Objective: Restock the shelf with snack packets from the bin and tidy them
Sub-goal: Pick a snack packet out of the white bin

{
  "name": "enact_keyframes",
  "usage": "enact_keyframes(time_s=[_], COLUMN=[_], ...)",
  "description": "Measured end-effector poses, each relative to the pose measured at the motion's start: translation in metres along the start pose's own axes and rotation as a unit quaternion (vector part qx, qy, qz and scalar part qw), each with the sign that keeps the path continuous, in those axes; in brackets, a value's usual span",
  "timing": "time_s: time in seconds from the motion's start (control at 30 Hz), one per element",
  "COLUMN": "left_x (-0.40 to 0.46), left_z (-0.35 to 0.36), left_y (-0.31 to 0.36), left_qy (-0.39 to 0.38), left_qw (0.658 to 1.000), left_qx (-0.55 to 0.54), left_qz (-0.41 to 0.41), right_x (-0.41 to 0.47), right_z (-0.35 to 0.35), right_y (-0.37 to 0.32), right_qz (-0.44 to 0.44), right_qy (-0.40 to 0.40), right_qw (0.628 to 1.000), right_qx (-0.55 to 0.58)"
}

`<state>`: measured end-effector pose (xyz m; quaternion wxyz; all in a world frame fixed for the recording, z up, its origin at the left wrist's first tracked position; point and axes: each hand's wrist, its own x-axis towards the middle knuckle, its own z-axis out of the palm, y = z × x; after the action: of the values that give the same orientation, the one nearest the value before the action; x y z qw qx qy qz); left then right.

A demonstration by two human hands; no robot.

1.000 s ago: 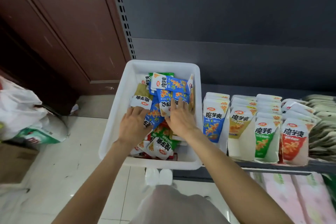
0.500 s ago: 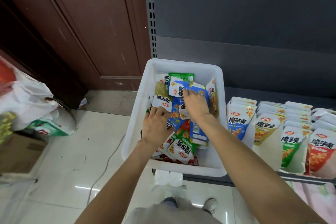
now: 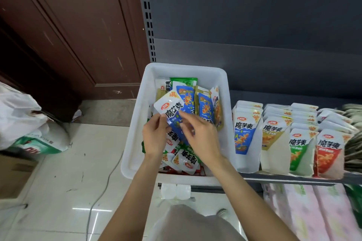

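Over the white rectangular plastic bin point(image 3: 135, 133) at the left end of the dark metal shelf point(image 3: 293, 179): left hand point(image 3: 155, 137) pinching the lower edge of a blue-and-white foil snack packet point(image 3: 172, 110) lifted off the heap, right hand point(image 3: 201, 139) with fingers curled against its blue lower half, though hard to tell how firmly. Best to gather blue packets only, logos all facing one way, edges squared into a flat stack. Then carry across to the upright row of blue-fronted packets point(image 3: 243, 133) just beside the bin, slipping them in without toppling the neighbouring rows.

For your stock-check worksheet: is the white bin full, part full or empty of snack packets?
Part full. The white bin holds a loose, jumbled pile of snack packets that lies below its rim, and both hands are sorting through them.
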<state>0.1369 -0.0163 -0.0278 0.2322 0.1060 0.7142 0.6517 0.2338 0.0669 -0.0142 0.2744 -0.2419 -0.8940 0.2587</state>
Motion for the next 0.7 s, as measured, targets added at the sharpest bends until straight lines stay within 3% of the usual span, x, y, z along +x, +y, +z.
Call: enact_keyframes(time_s=[0.17, 0.27, 0.33, 0.4, 0.5, 0.57, 0.63, 0.7], left_x=[-0.007, -0.027, -0.041, -0.052, -0.061, -0.059, -0.056, -0.054], left_z=[0.003, 0.022, 0.043, 0.066, 0.092, 0.101, 0.104, 0.104], left_y=[0.019, 0.044, 0.058, 0.065, 0.066, 0.056, 0.036, 0.019], left_qy=[-0.061, -0.141, -0.171, -0.182, -0.16, -0.143, -0.157, -0.188], left_qw=[0.984, 0.942, 0.902, 0.89, 0.907, 0.91, 0.89, 0.875], left_qx=[0.1, 0.168, 0.207, 0.185, 0.148, 0.205, 0.316, 0.383], left_qz=[0.133, 0.253, 0.339, 0.374, 0.361, 0.332, 0.288, 0.227], right_x=[-0.001, -0.006, -0.013, -0.021, -0.034, -0.042, -0.046, -0.045], right_z=[-0.056, -0.105, -0.138, -0.162, -0.18, -0.188, -0.192, -0.189], right_y=[0.002, 0.003, 0.009, 0.02, 0.047, 0.066, 0.08, 0.087], right_qz=[0.138, 0.153, 0.142, 0.124, 0.164, 0.21, 0.229, 0.222], right_qy=[0.033, -0.005, -0.016, 0.013, 0.112, 0.165, 0.174, 0.135], right_qw=[0.984, 0.974, 0.98, 0.99, 0.979, 0.961, 0.955, 0.965], right_qx=[0.11, 0.168, 0.137, 0.061, 0.035, 0.068, 0.072, 0.043])
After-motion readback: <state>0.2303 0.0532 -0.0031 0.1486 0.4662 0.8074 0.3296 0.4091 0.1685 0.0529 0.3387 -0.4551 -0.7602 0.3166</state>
